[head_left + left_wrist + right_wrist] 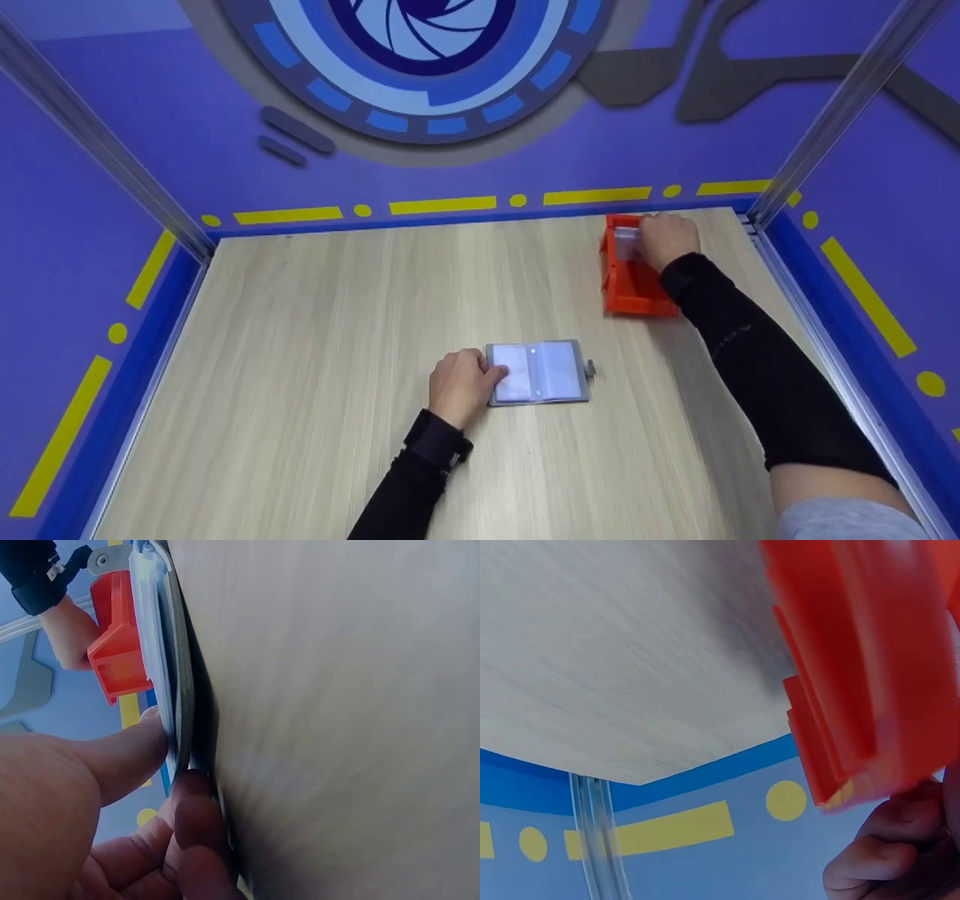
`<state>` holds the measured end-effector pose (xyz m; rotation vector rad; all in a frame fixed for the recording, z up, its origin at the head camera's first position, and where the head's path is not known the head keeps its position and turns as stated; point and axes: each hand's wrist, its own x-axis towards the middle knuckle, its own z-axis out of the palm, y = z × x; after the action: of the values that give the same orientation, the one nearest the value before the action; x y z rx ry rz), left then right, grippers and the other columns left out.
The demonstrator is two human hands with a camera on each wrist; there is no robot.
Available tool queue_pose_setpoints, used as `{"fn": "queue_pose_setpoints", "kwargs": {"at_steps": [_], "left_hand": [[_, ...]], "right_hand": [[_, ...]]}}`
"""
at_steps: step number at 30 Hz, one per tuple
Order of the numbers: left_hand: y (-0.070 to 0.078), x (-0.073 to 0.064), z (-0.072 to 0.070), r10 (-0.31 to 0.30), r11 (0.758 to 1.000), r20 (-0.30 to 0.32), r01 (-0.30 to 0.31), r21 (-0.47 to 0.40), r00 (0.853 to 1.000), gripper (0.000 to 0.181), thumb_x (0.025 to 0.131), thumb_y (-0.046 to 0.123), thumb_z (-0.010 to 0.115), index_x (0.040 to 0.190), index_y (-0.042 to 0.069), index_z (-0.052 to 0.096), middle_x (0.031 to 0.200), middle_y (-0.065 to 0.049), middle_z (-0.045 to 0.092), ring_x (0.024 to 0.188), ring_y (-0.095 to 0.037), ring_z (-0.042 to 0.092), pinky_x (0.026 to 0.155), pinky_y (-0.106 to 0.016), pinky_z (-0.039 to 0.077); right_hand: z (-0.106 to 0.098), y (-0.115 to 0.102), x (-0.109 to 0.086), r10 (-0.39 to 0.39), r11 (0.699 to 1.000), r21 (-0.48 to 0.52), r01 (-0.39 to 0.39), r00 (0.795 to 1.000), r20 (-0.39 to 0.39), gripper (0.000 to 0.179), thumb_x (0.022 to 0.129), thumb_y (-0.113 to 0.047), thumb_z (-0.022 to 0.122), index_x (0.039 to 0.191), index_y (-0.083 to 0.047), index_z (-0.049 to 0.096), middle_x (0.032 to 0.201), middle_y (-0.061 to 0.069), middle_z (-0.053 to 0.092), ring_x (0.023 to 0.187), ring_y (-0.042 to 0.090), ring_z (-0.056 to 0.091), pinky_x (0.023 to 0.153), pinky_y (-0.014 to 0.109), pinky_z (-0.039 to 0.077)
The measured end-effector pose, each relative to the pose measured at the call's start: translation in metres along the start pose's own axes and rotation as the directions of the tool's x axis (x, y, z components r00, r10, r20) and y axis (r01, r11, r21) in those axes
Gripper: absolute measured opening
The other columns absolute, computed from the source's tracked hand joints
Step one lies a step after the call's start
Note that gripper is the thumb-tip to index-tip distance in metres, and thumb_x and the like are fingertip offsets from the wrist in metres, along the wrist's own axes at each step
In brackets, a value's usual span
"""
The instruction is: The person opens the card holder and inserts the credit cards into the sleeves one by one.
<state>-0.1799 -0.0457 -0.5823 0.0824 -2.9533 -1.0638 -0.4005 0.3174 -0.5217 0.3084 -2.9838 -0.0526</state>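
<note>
A small grey card holder (pixel 559 371) lies open on the table, its white-looking sleeves facing up and a snap tab sticking out on the right. My left hand (pixel 459 386) pinches its left edge. In the left wrist view the thumb (pixel 131 754) presses the top sleeves and the fingers curl underneath. Farther back on the right, my right hand (pixel 670 241) grips the rim of a red plastic bin (pixel 641 304) at its far right corner. Curled fingers (pixel 877 859) show beside the bin in the right wrist view. Clear plastic (pixel 627 244) shows inside the bin, partly hidden by this hand.
The wood-grain table (pixel 322 322) is bounded by blue-purple panels (pixel 525 165) at the back and sides. Metal corner posts (pixel 840 112) stand at the back corners. A metal rail (pixel 795 292) runs along the right edge, close to the right arm.
</note>
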Motion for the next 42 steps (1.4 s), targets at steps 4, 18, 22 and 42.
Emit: {"fn": "queue_pose_setpoints", "kwargs": {"at_steps": [4, 18, 22, 42], "left_hand": [[-0.001, 0.000, 0.001, -0.001, 1.000, 0.005, 0.001, 0.004, 1.000, 0.046, 0.093, 0.037, 0.089, 0.067, 0.017, 0.058, 0.066, 0.007, 0.052, 0.060, -0.012, 0.048, 0.056, -0.029, 0.035], [0.000, 0.001, -0.001, -0.019, 1.000, 0.019, 0.019, -0.005, 1.000, 0.045, 0.094, 0.038, 0.088, 0.068, 0.017, 0.058, 0.066, 0.008, 0.052, 0.061, -0.013, 0.048, 0.057, -0.030, 0.035], [0.000, 0.000, -0.001, -0.005, 1.000, 0.005, 0.005, -0.001, 1.000, 0.045, 0.093, 0.037, 0.089, 0.067, 0.017, 0.058, 0.066, 0.007, 0.052, 0.061, -0.013, 0.049, 0.057, -0.030, 0.036], [0.002, -0.001, -0.001, 0.001, 1.000, -0.010, -0.001, 0.001, 1.000, 0.046, 0.092, 0.037, 0.090, 0.068, 0.017, 0.057, 0.067, 0.006, 0.052, 0.062, -0.014, 0.049, 0.058, -0.030, 0.036]], "right_hand": [[0.004, 0.001, 0.000, 0.020, 1.000, 0.011, -0.020, 1.000, 0.003, 0.020, 0.101, -0.008, 0.071, 0.107, 0.011, 0.073, 0.092, 0.032, 0.075, 0.081, 0.048, 0.074, 0.073, 0.063, 0.062], [0.001, -0.001, -0.001, 0.011, 1.000, -0.023, -0.011, 1.000, 0.014, 0.017, 0.104, -0.005, 0.066, 0.110, 0.009, 0.074, 0.093, 0.029, 0.076, 0.083, 0.045, 0.075, 0.078, 0.061, 0.063], [0.000, 0.001, -0.001, -0.010, 0.999, -0.042, 0.010, 1.000, 0.002, 0.015, 0.103, -0.004, 0.068, 0.106, 0.010, 0.074, 0.089, 0.028, 0.075, 0.081, 0.044, 0.074, 0.077, 0.061, 0.063], [-0.025, 0.015, -0.017, -0.211, 0.968, 0.164, 0.192, 0.972, 0.105, 0.024, 0.107, -0.019, 0.068, 0.086, -0.006, 0.072, 0.066, 0.006, 0.055, 0.063, 0.025, 0.056, 0.066, 0.038, 0.045]]}}
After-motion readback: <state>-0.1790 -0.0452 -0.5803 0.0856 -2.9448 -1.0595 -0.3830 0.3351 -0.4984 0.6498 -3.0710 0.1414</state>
